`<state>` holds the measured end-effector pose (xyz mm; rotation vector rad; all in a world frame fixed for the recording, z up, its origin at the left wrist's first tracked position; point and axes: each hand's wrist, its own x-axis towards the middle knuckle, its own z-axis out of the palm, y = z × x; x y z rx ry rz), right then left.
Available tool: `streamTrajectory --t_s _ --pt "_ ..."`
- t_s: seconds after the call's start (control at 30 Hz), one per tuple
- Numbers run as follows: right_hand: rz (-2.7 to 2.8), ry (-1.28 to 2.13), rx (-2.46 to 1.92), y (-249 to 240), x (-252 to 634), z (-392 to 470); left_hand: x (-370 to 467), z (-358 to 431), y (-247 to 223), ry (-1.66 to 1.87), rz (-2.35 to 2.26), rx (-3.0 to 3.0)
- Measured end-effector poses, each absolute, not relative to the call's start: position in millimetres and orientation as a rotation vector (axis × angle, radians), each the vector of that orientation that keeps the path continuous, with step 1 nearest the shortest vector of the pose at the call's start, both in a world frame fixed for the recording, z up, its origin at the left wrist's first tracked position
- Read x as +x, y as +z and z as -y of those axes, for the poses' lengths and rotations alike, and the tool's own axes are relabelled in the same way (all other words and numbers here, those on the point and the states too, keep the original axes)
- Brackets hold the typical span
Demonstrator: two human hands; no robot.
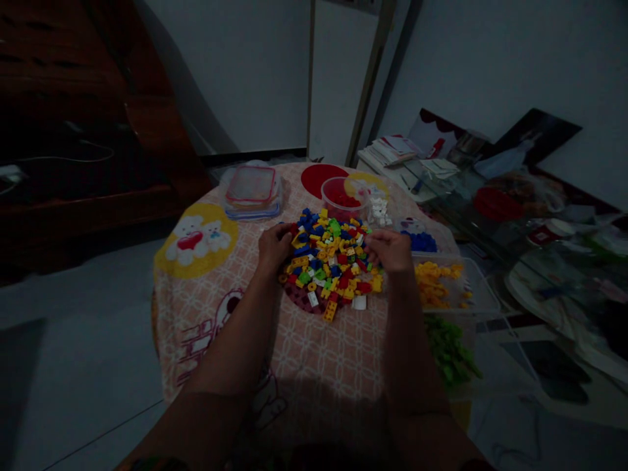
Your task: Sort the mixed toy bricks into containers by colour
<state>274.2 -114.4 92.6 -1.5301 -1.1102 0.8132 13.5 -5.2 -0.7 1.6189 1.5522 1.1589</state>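
A pile of mixed building bricks [333, 255] in yellow, blue, red, green and white lies in the middle of the round table. At its left edge is my left hand [275, 246], fingers curled by a red brick; what it grips is unclear. My right hand [390, 250] is at the pile's right edge, fingertips pinched together near a white piece, which is too small and dark to make out. Red bricks are in a round tub [342, 196] behind the pile. White bricks [380, 210], blue bricks [420, 242], yellow bricks [436, 282] and green bricks [451, 350] are grouped along the right.
Stacked lidded containers [252, 190] stand at the back left of the patterned tablecloth [314, 353]. To the right, a glass-topped table [471, 216] bears papers, bags and a plate. A wooden bench [157, 150] is at the far left.
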Motion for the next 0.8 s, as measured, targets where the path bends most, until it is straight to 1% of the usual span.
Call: streamTrajectory --t_s 0.07,0.1,0.2,0.3,0.37,0.5,0.6,0.7,0.8 --pt "1.408 0.867 -1.665 89.0 257.8 116.8 13.2 7.5 2.8 1.148 -1.554 1.625" --pt "1.57 0.842 -1.726 88.1 250.1 117.7 13.2 8.6 4.4 1.143 -1.555 1.623" --pt "1.974 0.628 -1.914 88.0 228.0 120.4 13.1 10.6 7.4 1.128 -1.558 1.616" --pt "2.162 0.458 -2.084 88.5 211.5 123.2 12.5 9.9 7.1 1.129 -1.569 1.615" --pt "2.205 0.415 -2.134 87.9 206.3 124.5 11.7 9.0 6.2 1.128 -1.577 1.622" --pt "2.178 0.459 -2.127 85.8 210.6 124.5 9.9 9.0 5.3 1.131 -1.568 1.626" --pt "2.04 0.499 -2.047 83.3 221.5 121.6 9.1 10.5 6.2 1.125 -1.568 1.637" --pt "1.76 0.495 -1.94 76.8 236.0 115.1 9.2 11.4 7.4 1.122 -1.579 1.638" --pt "1.318 0.517 -1.814 65.8 255.6 107.3 9.8 11.4 8.3 1.119 -1.591 1.636"
